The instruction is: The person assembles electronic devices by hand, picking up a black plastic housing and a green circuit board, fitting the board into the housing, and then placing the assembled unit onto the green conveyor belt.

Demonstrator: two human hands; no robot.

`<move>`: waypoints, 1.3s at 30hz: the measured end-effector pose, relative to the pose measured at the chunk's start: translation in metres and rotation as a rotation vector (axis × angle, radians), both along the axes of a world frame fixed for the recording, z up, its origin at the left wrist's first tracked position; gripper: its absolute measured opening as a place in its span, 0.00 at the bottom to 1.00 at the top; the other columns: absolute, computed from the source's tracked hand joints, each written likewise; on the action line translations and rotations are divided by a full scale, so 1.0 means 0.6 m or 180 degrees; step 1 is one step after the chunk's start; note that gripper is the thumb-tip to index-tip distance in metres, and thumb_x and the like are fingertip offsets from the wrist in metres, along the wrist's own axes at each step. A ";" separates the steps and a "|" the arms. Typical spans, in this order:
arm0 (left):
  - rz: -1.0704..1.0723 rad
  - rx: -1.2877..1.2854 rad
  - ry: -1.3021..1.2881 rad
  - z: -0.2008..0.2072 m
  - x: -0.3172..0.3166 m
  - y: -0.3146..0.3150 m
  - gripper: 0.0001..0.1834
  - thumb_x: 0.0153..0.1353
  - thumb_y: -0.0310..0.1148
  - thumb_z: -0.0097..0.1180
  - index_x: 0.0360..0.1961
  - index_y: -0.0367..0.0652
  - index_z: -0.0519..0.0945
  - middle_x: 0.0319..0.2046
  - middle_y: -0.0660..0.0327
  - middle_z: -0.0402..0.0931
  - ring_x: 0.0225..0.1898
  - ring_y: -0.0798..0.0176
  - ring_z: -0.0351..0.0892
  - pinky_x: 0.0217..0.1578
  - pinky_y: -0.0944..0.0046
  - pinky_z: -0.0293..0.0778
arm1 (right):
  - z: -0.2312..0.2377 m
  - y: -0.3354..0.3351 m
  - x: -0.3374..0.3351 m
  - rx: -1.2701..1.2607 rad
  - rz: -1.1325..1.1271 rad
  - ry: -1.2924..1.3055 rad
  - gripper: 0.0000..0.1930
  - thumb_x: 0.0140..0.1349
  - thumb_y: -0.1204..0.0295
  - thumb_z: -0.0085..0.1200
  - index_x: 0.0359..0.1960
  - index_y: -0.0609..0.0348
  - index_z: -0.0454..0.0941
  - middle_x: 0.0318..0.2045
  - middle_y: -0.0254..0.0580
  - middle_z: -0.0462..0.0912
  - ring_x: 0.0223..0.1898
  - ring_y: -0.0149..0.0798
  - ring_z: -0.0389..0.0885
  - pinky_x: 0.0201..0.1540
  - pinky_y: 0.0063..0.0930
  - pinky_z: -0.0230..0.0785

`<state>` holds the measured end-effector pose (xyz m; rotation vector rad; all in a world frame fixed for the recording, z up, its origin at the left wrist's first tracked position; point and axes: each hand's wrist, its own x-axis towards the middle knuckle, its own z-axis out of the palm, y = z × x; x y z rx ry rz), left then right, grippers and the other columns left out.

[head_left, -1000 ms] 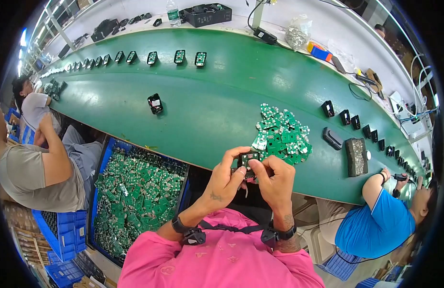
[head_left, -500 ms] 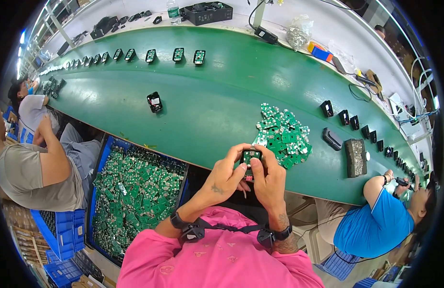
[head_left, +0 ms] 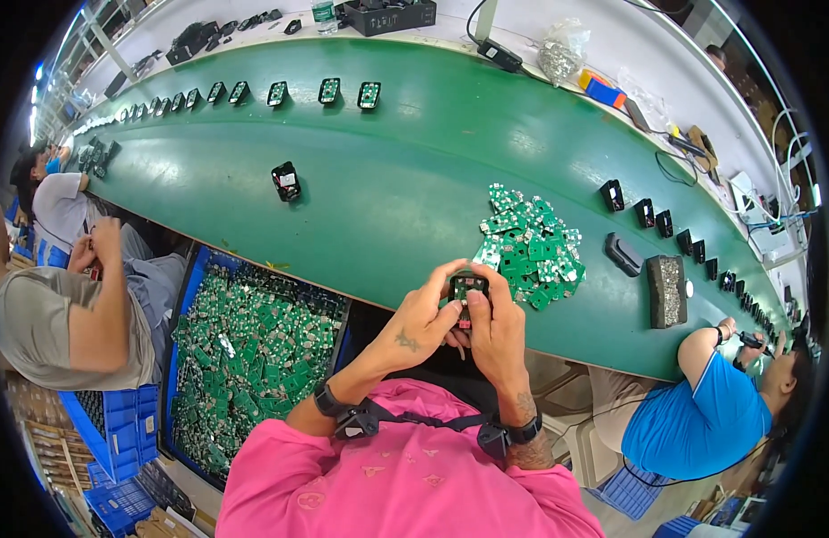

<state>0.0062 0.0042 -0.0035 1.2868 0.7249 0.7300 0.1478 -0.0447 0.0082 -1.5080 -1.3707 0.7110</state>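
Observation:
In front of my chest, both hands grip a small black plastic casing [head_left: 457, 289] with a green circuit board set in its open face. My left hand [head_left: 421, 316] wraps its left side, thumb pressed near the board. On the other side my right hand [head_left: 495, 325] does the same, its thumb lying over the board. A bit of red shows at the casing's lower end. Just beyond my right hand a heap of green circuit boards [head_left: 533, 255] lies on the green table [head_left: 388, 188]. Another black casing [head_left: 286, 181] with a white label rests to the left.
A blue-edged bin of circuit boards [head_left: 253, 359] stands at my left, below the table edge. Rows of casings run along the far left [head_left: 278, 93] and right [head_left: 645, 212]. A black oblong case [head_left: 623, 255] and a dark rough block [head_left: 667, 291] lie right. Co-workers sit on both sides.
My hands have shifted slightly, still holding the casing, with my right thumb a little higher over the board. The co-worker at the left has raised a forearm.

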 end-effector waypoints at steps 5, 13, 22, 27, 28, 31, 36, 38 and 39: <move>0.0223 -0.0066 -0.0205 -0.014 -0.006 0.004 0.26 0.68 0.24 0.43 0.67 0.35 0.61 0.39 0.51 0.79 0.29 0.64 0.83 0.30 0.65 0.82 | -0.009 0.014 -0.005 0.0005 0.0203 0.0216 0.15 0.70 0.73 0.46 0.57 0.59 0.72 0.32 0.47 0.83 0.28 0.42 0.84 0.32 0.32 0.75; 0.0532 0.0114 0.0405 -0.039 -0.039 0.081 0.26 0.65 0.26 0.49 0.65 0.36 0.66 0.40 0.51 0.80 0.35 0.62 0.85 0.31 0.65 0.80 | -0.037 0.106 -0.018 -0.0029 0.0434 -0.0146 0.16 0.70 0.71 0.44 0.58 0.60 0.70 0.33 0.47 0.83 0.28 0.35 0.83 0.31 0.30 0.75; 0.3360 0.2139 0.2868 -0.089 -0.300 0.245 0.57 0.44 0.49 0.74 0.71 0.41 0.57 0.64 0.43 0.63 0.61 0.44 0.69 0.60 0.48 0.66 | -0.102 0.490 0.093 -0.1402 0.0195 0.0013 0.14 0.70 0.64 0.47 0.48 0.62 0.69 0.25 0.39 0.79 0.18 0.30 0.74 0.18 0.24 0.65; 0.2508 0.1692 0.3112 -0.133 -0.322 0.329 0.54 0.35 0.53 0.77 0.65 0.43 0.69 0.59 0.45 0.72 0.62 0.46 0.69 0.58 0.41 0.62 | -0.113 0.566 0.133 -0.0967 -0.0185 0.1419 0.19 0.72 0.62 0.45 0.53 0.65 0.64 0.30 0.50 0.81 0.23 0.39 0.84 0.18 0.27 0.72; 0.2512 0.1558 0.3134 -0.100 -0.302 0.324 0.48 0.35 0.51 0.78 0.59 0.43 0.74 0.52 0.48 0.79 0.57 0.47 0.75 0.56 0.46 0.65 | -0.115 0.565 0.151 -0.0975 -0.0377 0.0748 0.17 0.70 0.61 0.48 0.46 0.66 0.71 0.29 0.51 0.82 0.29 0.43 0.87 0.24 0.32 0.76; 0.2335 0.1663 0.2036 -0.093 -0.298 0.317 0.36 0.42 0.39 0.76 0.53 0.39 0.76 0.38 0.52 0.84 0.42 0.57 0.83 0.44 0.58 0.78 | -0.089 0.506 0.165 0.0271 0.0044 -0.1456 0.16 0.67 0.62 0.52 0.33 0.66 0.75 0.23 0.51 0.79 0.27 0.42 0.84 0.28 0.35 0.73; 0.1275 0.2116 0.1451 -0.060 -0.102 0.152 0.35 0.41 0.29 0.72 0.54 0.41 0.74 0.50 0.50 0.71 0.49 0.49 0.76 0.47 0.56 0.78 | 0.010 0.179 0.023 0.0157 0.0656 -0.1196 0.12 0.60 0.67 0.63 0.28 0.65 0.79 0.19 0.45 0.77 0.20 0.37 0.75 0.25 0.30 0.67; 0.0797 0.2048 0.1344 -0.088 -0.046 0.080 0.37 0.43 0.31 0.71 0.57 0.45 0.72 0.52 0.45 0.67 0.53 0.39 0.72 0.52 0.49 0.74 | -0.009 0.101 -0.012 0.0035 0.0569 -0.1130 0.11 0.57 0.68 0.65 0.32 0.63 0.80 0.22 0.44 0.80 0.21 0.36 0.78 0.25 0.30 0.69; 0.0604 0.1972 0.1088 -0.103 -0.030 0.055 0.38 0.43 0.31 0.71 0.58 0.45 0.72 0.52 0.45 0.67 0.52 0.38 0.73 0.52 0.50 0.74 | -0.019 0.077 -0.021 -0.0001 0.0481 -0.1130 0.10 0.58 0.69 0.64 0.33 0.64 0.80 0.23 0.45 0.81 0.21 0.37 0.78 0.25 0.30 0.69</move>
